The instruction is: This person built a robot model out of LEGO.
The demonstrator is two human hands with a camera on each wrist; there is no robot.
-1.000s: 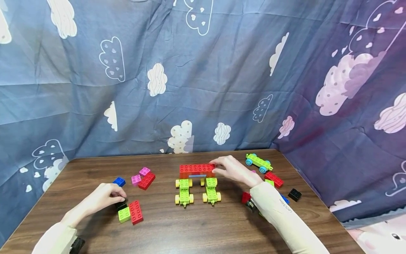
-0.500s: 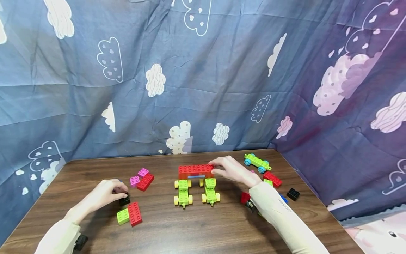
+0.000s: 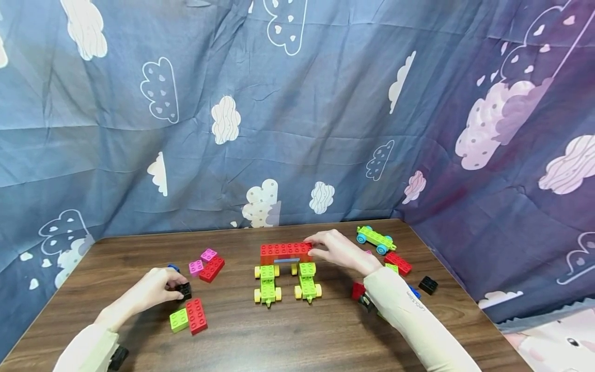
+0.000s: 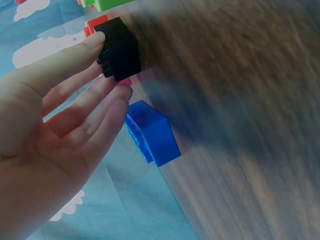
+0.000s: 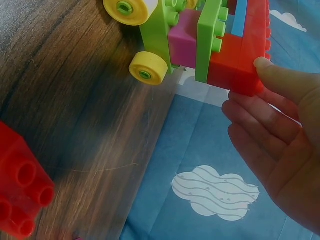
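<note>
Black brick (image 4: pixel 123 52) shifts right; my left fingers (image 4: pixel 105 120) pinch it, right fingers (image 5: pixel 256 120) grip red bricks (image 3: pixel 281 250) a tug could loosen.

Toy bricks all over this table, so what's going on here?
A person is handling toy bricks with both hands. The left hand pinches a black brick between thumb and fingers. The right hand grips one end of a red bar that spans two yellow-wheeled cars. Other bricks lie on the table to both sides, and a blue-wheeled car stands at the back right.
</note>
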